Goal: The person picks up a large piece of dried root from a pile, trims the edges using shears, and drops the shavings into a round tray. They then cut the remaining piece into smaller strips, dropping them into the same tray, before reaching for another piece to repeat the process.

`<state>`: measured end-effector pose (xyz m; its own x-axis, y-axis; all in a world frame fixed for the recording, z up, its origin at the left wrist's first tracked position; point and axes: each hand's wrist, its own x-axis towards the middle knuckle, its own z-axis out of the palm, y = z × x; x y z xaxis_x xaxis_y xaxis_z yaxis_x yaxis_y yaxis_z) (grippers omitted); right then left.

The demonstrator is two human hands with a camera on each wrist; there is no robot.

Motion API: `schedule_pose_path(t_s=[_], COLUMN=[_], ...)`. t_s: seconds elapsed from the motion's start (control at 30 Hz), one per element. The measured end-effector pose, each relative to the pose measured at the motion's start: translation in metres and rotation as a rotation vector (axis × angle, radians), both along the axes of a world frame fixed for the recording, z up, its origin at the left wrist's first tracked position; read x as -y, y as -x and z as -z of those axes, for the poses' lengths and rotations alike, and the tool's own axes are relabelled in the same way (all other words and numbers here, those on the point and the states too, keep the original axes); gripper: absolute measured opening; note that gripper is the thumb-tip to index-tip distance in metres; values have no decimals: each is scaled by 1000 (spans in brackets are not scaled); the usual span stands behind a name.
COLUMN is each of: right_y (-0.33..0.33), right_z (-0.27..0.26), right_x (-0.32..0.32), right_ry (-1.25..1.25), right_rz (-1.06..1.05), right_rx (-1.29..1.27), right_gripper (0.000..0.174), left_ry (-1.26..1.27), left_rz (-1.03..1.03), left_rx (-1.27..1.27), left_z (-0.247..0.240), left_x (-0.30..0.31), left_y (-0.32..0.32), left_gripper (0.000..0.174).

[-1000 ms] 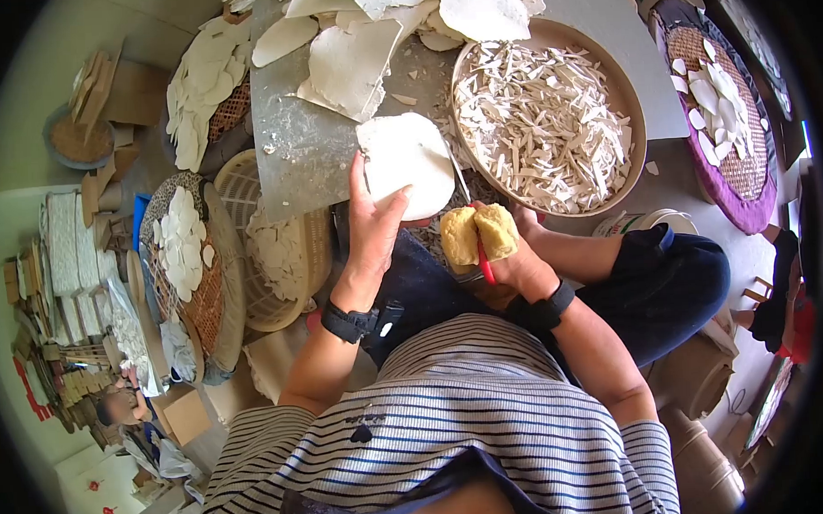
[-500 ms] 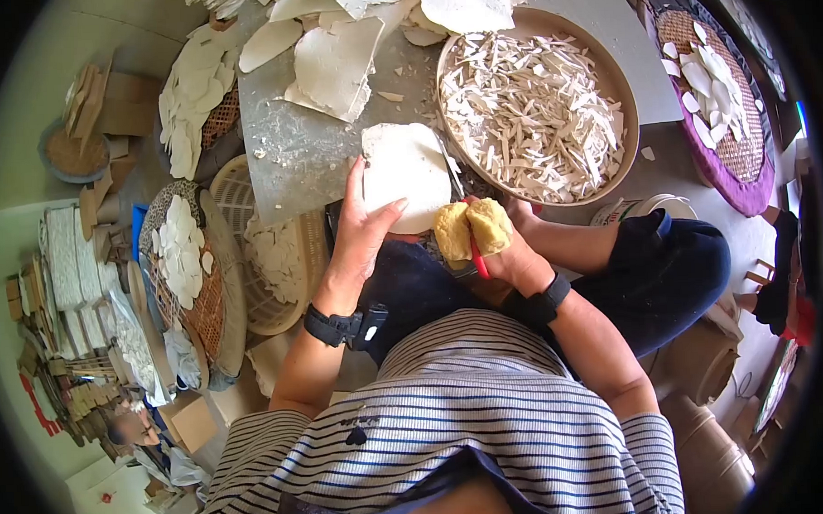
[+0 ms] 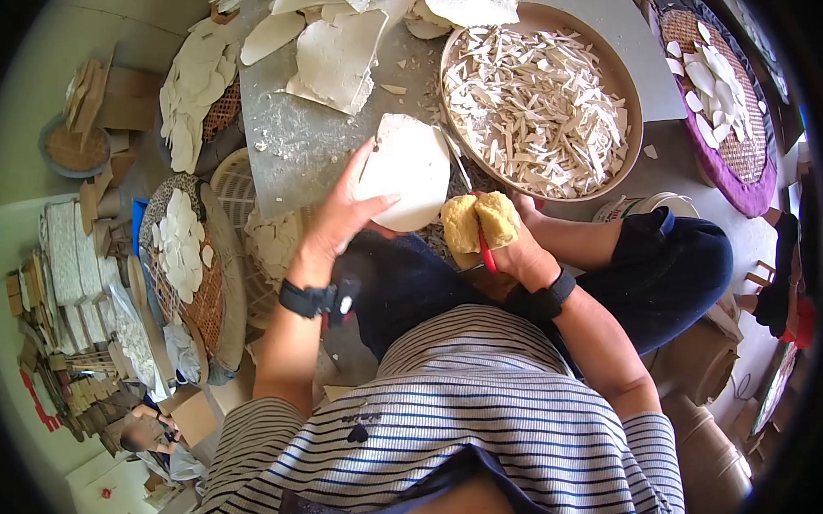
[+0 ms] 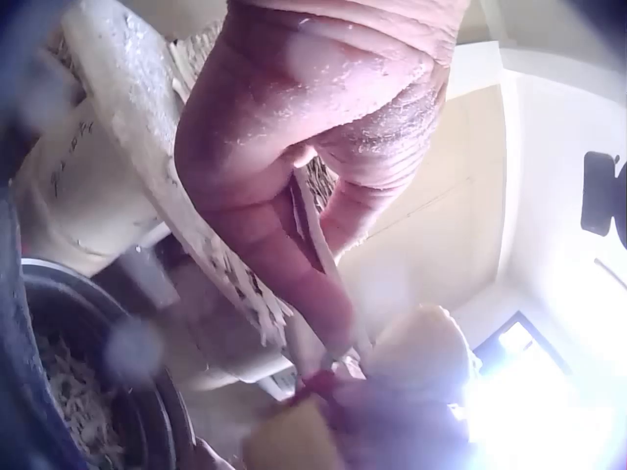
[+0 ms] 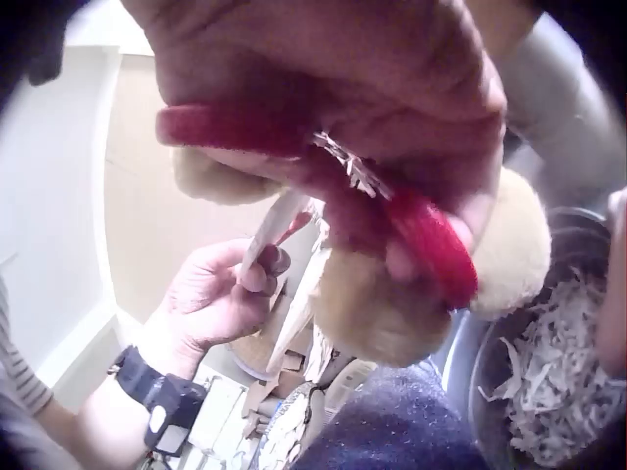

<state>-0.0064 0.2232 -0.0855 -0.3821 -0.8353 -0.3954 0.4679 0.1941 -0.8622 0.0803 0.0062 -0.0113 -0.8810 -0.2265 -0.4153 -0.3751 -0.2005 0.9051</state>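
My left hand (image 3: 345, 209) grips a flat white sheet (image 3: 406, 166) with a rounded outline, thumb on top and fingers beneath. In the left wrist view the sheet's thin edge (image 4: 310, 217) shows between thumb and fingers. My right hand (image 3: 528, 260) holds scissors (image 3: 487, 256) with red handles. Yellow padding (image 3: 460, 224) bulges around those handles. Along the sheet's right edge lies a scissor blade (image 3: 461, 169), pointing away from me. The right wrist view shows the fingers through the red handle loops (image 5: 431, 245), spread apart.
A round tray (image 3: 638, 113) heaped with white strips stands on the grey table (image 3: 291, 175), beside a pile of larger sheets (image 3: 337, 65). Woven trays with more sheets flank me. A basin (image 4: 176, 411) of clippings sits low by my legs. Another person is at far left.
The left wrist has swung left and the sheet has turned and tilted in that hand. The scissors stay close to the sheet's right edge, shifting only slightly.
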Motion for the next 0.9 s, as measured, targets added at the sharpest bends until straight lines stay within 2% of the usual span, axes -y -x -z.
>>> schedule_pose_path(t_s=[0.03, 0.07, 0.1, 0.13, 0.17, 0.23, 0.27, 0.3, 0.37, 0.57, 0.6, 0.67, 0.7, 0.77, 0.8, 0.83, 0.87, 0.9], right_y=[-3, -2, -1, -1, -1, 5, 7, 6, 4, 5, 4, 4, 4, 12, 13, 14, 12, 10], right_z=[2, 2, 7, 12, 38, 42, 40, 43, 51, 24, 26, 26, 22, 13, 6, 0, -7, -19], right_x=[1, 1, 2, 2, -1, 3, 4, 3, -1, -3, -3, -4, -3, -4, -4, -5, -3, -1], right_ry=[41, 16, 39, 61, 130, 76, -48, 12, 135, 146, 136, 263, 325, 457, 420, 385, 242, 119], right_rz=[131, 203, 220, 238, 201, 163, 154, 105, 36, -36, -31, 8, 23, 40, -27, -94, -219, -206], right_rx=[239, 371, 326, 280, 56, -37, 96, -23, -261, -167, -183, -33, 45, 830, 700, 568, -88, -264], right_gripper=[64, 64, 57, 51, 38, 28, 30, 31, 34, 37, 38, 34, 32, 28, 27, 25, 24, 23], left_ry=[51, 106, 164, 174, 291, 521, 865, 1141, 1322, 1446, 1386, 1270, 991, 422, 134, 61, -13, -89], left_rz=[39, 76, 115, 67, 28, -44, -65, -4, 157, 88, 23, -99, -213, -421, -408, -399, -390, -378], left_rx=[-1, -4, -7, 45, 20, -31, -155, -265, -211, -226, -280, -389, -369, -313, -287, -270, -252, -232], left_z=[3, 8, 10, 7, 12, 29, 37, 33, 32, 41, 43, 42, 38, 28, 12, 4, -2, -5], left_x=[10, 24, 34, 41, 44, 52, 48, 43, 30, 39, 44, 56, 57, 53, 48, 41, 35, 28], left_y=[4, 9, 14, 17, 19, 24, 22, 25, 23, 22, 21, 20, 20, 17, 14, 11, 9, 7], left_gripper=[83, 83, 84, 79, 77, 74, 72, 75, 75, 52, 46, 34, 30, 24, 28, 32, 36, 40])
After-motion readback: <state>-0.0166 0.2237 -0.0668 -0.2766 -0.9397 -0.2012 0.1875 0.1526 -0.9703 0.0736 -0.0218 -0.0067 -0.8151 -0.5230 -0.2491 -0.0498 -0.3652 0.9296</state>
